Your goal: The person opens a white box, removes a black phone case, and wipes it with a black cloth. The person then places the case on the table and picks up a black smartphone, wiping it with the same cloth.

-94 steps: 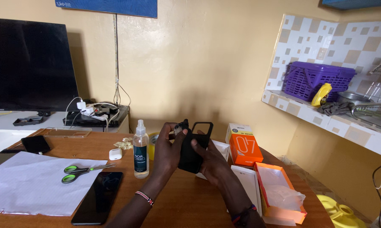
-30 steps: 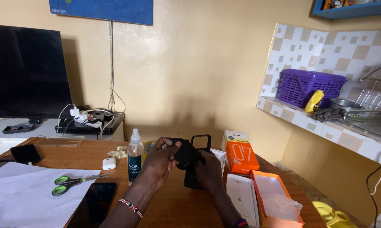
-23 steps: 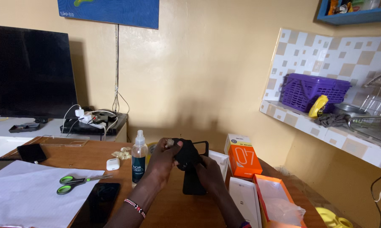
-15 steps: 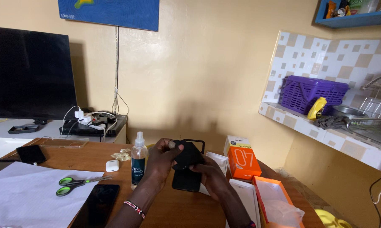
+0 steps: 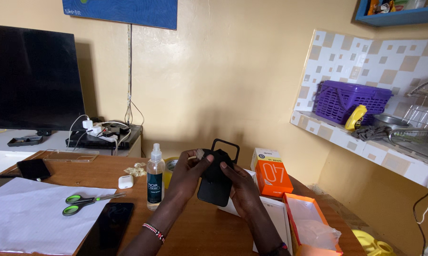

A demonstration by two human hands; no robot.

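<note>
Both hands hold a black phone case (image 5: 217, 182) up above the wooden worktop (image 5: 209, 232), roughly upright and tilted a little, with its open camera cutout at the top. The left hand (image 5: 188, 173) is closed around the case's left edge, and its thumb presses a small dark cloth (image 5: 213, 163) against the upper part of the case. The right hand (image 5: 242, 189) grips the case from the right and below, with its thumb lying across the face.

Just left of the left hand stands a clear spray bottle (image 5: 154, 178) with a dark label, and a yellow roll of tape (image 5: 169, 168) shows partly behind it. Further left, a pair of scissors (image 5: 88, 203) with green handles lies on a sheet of white paper (image 5: 29, 218), a black phone (image 5: 107, 227) lies face up beside the paper, and a small white earbud case (image 5: 125, 181) sits near the back. To the right of the hands stand an orange box (image 5: 271, 173), a white box lid (image 5: 275, 220) and an open orange tray (image 5: 311, 223) with clear plastic wrap inside.
</note>
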